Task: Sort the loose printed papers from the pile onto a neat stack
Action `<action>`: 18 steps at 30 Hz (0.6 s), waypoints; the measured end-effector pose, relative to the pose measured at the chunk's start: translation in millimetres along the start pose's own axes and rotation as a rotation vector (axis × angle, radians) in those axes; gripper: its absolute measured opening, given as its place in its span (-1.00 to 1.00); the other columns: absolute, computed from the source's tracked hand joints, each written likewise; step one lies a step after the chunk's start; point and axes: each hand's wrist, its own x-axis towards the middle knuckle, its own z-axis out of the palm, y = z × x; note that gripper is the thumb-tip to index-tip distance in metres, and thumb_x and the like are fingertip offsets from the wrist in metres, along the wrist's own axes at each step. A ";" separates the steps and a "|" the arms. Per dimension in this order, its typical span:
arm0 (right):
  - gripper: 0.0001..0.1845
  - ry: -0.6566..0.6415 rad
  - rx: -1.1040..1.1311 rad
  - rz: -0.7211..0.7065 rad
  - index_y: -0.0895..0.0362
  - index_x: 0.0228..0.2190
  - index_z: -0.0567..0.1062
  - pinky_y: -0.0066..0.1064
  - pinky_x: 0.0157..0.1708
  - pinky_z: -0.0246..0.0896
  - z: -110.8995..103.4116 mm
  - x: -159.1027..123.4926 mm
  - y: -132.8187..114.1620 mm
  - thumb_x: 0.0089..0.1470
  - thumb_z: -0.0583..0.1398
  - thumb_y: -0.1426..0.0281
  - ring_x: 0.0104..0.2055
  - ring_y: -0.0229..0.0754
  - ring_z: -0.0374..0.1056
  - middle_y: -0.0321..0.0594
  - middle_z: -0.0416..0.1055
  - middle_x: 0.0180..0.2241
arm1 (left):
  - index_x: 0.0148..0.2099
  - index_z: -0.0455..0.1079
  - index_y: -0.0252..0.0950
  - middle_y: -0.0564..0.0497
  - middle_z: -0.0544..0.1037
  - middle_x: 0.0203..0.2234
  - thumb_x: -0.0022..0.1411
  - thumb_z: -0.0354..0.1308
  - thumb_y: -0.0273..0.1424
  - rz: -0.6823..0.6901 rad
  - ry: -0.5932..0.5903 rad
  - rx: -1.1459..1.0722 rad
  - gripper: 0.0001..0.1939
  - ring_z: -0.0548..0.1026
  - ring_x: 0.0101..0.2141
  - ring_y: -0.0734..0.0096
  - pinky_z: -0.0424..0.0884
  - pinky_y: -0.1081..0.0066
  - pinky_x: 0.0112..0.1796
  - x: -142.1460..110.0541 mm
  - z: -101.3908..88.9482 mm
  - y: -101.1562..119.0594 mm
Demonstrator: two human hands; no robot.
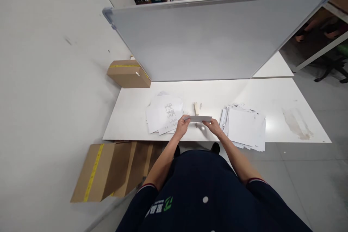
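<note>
A sheet of white paper [198, 119], seen nearly edge-on, is held up over the front of the white table [274, 116]. My left hand [182, 124] pinches its left end, and my right hand [213, 126] pinches its right end. Just beyond the sheet lies a small pale block [196, 108]. Printed papers [165, 112] are spread loosely to the left of my left hand. To the right of my right hand sits a thicker, uneven stack of paper [246, 127], its near corner jutting past the table edge.
A large whiteboard [195, 40] stands upright along the table's back. One cardboard box [129, 74] sits at the back left corner. Open cardboard boxes [102, 168] stand on the floor at left. A wall [49, 79] bounds the left side. Another person's feet [300, 37] show at far right.
</note>
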 end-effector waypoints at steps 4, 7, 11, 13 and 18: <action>-0.74 -0.099 -0.453 -0.149 0.06 -0.27 0.49 -0.38 -0.28 0.15 -22.2 -13.6 -42.2 0.06 0.04 0.31 -0.27 -0.12 0.35 -0.23 0.48 -0.33 | -0.21 0.32 -0.33 -0.04 0.50 -0.34 0.09 0.08 -0.25 -0.080 0.048 -0.126 -0.73 0.44 -0.28 0.36 0.33 0.32 -0.20 0.7 -2.5 -10.8; -0.72 -0.149 -0.884 -0.147 0.08 -0.22 0.45 -0.38 -0.31 0.12 -33.1 -23.0 -78.3 0.07 0.01 0.43 -0.23 -0.10 0.34 -0.14 0.44 -0.25 | -0.06 0.25 -0.30 -0.10 0.45 -0.19 0.06 0.10 -0.35 -0.079 0.103 0.005 -0.64 0.42 -0.18 0.33 0.32 0.28 -0.14 -4.0 -4.1 -21.1; -0.71 -0.202 -1.200 -0.040 0.18 -0.30 0.43 -0.37 -0.39 0.10 -28.0 -27.8 -101.6 0.05 -0.05 0.57 -0.27 -0.08 0.34 -0.03 0.41 -0.33 | 0.09 0.15 -0.24 -0.16 0.28 0.02 0.03 0.13 -0.43 0.065 0.091 0.353 -0.46 0.25 0.04 0.22 0.22 0.22 0.00 -12.8 -2.6 -27.3; -0.70 -0.218 -1.242 -0.025 0.19 -0.29 0.42 -0.38 -0.40 0.10 -20.0 -27.6 -100.2 0.04 -0.05 0.61 -0.28 -0.08 0.35 -0.01 0.40 -0.34 | 0.06 0.21 -0.22 -0.14 0.27 0.03 0.05 0.12 -0.46 0.171 0.014 0.460 -0.52 0.21 0.07 0.21 0.17 0.20 0.04 -14.8 -0.9 -29.1; -0.71 -0.252 -1.250 0.018 0.20 -0.30 0.42 -0.37 -0.37 0.12 -0.2 -27.0 -82.4 0.06 -0.04 0.61 -0.26 -0.07 0.36 0.02 0.40 -0.32 | -0.26 0.41 -0.23 -0.04 0.44 -0.17 0.07 0.02 -0.59 0.189 -0.055 0.499 -0.77 0.35 -0.07 0.31 0.25 0.21 -0.02 -11.6 -0.6 -43.9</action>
